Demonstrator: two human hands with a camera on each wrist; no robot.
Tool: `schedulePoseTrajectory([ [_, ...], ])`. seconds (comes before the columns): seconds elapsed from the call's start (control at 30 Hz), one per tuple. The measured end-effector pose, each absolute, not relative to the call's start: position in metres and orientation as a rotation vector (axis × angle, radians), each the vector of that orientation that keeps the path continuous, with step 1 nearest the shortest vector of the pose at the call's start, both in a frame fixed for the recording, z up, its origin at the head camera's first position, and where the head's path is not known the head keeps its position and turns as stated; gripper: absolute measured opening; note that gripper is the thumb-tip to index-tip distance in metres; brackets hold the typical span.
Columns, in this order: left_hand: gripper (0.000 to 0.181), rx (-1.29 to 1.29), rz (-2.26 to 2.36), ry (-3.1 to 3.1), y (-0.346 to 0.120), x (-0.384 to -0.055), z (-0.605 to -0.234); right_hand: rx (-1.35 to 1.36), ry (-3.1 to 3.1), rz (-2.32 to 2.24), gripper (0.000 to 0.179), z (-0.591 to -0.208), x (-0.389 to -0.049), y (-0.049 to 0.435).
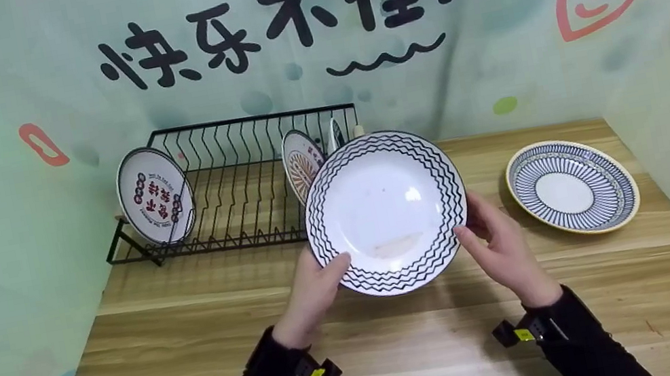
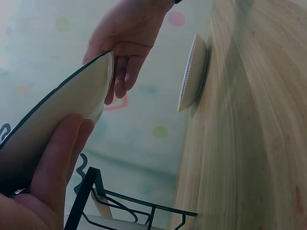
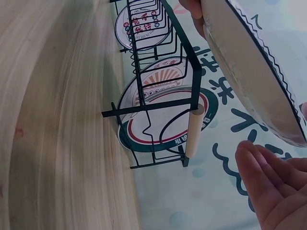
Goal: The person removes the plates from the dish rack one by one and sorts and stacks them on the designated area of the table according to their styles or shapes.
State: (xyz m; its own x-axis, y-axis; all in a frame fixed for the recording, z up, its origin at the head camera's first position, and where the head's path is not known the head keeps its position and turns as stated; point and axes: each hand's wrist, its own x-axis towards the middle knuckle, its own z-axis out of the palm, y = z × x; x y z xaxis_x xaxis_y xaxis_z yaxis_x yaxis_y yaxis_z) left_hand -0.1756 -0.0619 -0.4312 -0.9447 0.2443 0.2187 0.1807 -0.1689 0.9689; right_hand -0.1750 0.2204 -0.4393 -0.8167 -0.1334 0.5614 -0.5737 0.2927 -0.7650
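A round white plate with black zigzag lines round its rim is held up off the table, tilted toward the head camera. My left hand grips its lower left rim, thumb on the face and fingers spread under the pale underside. At the right rim is my right hand, its thumb by the edge. In the right wrist view its fingers are extended, with a gap between them and the plate's underside. Whether the right thumb touches the rim, I cannot tell.
Behind stands a black wire dish rack. One plate with red writing leans at its left end; a sunburst plate and a green-rimmed plate stand at its right. A blue-striped dish lies on the wooden table.
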Motion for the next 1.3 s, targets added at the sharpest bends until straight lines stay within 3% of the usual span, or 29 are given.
schedulePoseTrajectory([
  [0.4, 0.057, 0.563, 2.256, 1.992, -0.055, -0.172, -0.437, 0.604, -2.197, 1.409, 0.018, -0.442, -0.173, 0.221],
  [1.3, 0.053, 0.518, 2.209, 1.953, -0.055, -0.174, -0.444, 0.488, -2.228, 1.418, 0.015, -0.434, -0.168, 0.222],
])
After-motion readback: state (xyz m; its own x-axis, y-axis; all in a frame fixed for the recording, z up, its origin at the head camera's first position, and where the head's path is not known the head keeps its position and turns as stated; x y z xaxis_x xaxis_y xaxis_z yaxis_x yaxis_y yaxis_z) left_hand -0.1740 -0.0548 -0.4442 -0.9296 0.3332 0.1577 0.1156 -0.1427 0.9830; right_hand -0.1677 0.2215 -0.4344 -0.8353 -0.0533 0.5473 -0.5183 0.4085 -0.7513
